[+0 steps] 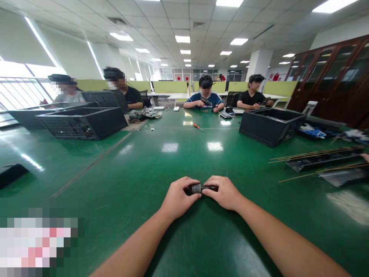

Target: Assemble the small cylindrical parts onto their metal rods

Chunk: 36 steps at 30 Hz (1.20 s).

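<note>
Both my hands rest on the green table [173, 161] in front of me, closed around a small dark cylindrical part [201, 188] with a silver band. My left hand [178, 198] grips its left end, fingers curled over it. My right hand [223, 192] pinches the right, black end. The part lies level between the two hands, just above the table top. Most of it is hidden by my fingers.
A black open computer case [83, 122] stands at the far left and another [269, 125] at the far right. A red-handled screwdriver [197, 126] lies mid-table. Thin rods and a dark tray [323, 159] lie to the right. Several people sit at the far side.
</note>
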### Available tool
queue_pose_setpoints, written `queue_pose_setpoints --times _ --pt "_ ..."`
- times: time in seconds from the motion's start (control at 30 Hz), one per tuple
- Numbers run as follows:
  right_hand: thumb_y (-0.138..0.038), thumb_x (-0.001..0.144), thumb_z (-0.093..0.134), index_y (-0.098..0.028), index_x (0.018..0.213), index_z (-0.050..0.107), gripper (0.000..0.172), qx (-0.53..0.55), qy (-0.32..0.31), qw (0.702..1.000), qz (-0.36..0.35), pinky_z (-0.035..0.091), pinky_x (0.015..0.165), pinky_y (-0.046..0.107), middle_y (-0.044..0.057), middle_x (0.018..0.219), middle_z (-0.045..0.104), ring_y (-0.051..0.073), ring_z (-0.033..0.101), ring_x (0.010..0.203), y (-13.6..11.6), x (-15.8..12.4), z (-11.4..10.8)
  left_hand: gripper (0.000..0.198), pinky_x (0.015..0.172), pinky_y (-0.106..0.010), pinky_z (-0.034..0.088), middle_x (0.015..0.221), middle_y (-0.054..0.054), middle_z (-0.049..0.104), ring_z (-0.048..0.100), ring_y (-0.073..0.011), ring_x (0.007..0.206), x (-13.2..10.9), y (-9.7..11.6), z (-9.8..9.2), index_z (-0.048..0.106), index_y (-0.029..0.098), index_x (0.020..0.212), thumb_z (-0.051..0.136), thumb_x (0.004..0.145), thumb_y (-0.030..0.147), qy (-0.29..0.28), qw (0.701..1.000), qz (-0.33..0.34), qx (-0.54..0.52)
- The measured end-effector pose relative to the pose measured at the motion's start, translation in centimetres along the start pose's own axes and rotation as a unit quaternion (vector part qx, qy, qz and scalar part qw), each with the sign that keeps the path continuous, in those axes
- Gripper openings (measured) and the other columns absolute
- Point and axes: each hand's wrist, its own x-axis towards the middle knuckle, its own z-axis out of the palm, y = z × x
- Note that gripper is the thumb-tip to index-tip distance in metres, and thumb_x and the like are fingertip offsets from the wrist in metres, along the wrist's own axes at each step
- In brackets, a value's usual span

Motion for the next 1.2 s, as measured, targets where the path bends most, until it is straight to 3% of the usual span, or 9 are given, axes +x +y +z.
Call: queue_pose_setpoints --times 1.2 --pt "-0.028 0.082 0.066 -0.020 0.084 0.075 0.012 -0.018 0.011 1.000 0.012 0.043 0.066 0.026 0.003 0.081 0.070 0.015 0.062 0.073 -0.37 0.03 -0.57 0.029 0.079 -0.031 0.051 0.092 -0.003 0.071 0.065 -0.0193 0.087 0.08 -0.17 -0.25 0.071 0.024 0.097 0.073 0.069 0.017 0.024 1.000 -0.004 -0.004"
